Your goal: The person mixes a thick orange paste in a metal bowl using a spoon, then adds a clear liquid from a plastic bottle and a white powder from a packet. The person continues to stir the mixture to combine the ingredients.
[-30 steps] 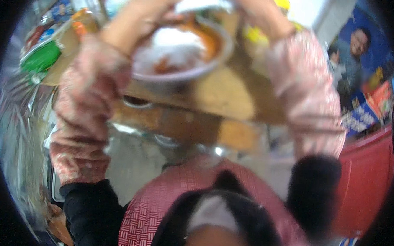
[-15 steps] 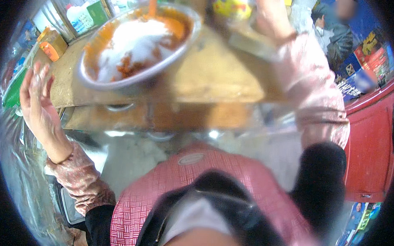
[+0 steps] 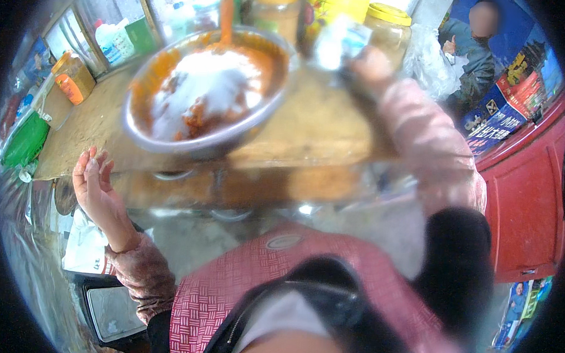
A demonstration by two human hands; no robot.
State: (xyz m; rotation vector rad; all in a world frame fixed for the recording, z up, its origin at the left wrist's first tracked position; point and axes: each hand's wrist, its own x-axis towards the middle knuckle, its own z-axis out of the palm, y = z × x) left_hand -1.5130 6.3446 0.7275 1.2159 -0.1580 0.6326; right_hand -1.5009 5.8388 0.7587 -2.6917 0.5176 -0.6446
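A large metal bowl (image 3: pixel 206 136) stands on the wooden counter, holding a red-orange paste with a heap of white powder or grains (image 3: pixel 214 71) on top. An orange handle (image 3: pixel 226 19) sticks up from its far side. To the right of the bowl, my right hand (image 3: pixel 371 69), blurred, is closed on a white-and-blue packet (image 3: pixel 342 43); the fingers are partly hidden. My left hand (image 3: pixel 97 185) is raised near the counter's left front edge, fingers loosely bent and apart, holding nothing.
Jars with coloured lids, including a yellow-lidded jar (image 3: pixel 389 31), line the back of the wooden counter (image 3: pixel 322 122). An orange-labelled jar (image 3: pixel 74 79) and green basket (image 3: pixel 27 139) are at left. Right are a clear plastic bag (image 3: pixel 432 63), red cabinet (image 3: pixel 524 203) and another person (image 3: pixel 480 49).
The view has shifted, showing more of the counter's back. My right hand has come nearer the bowl, and the white-and-blue packet now shows in it. My left hand is lower and still empty.
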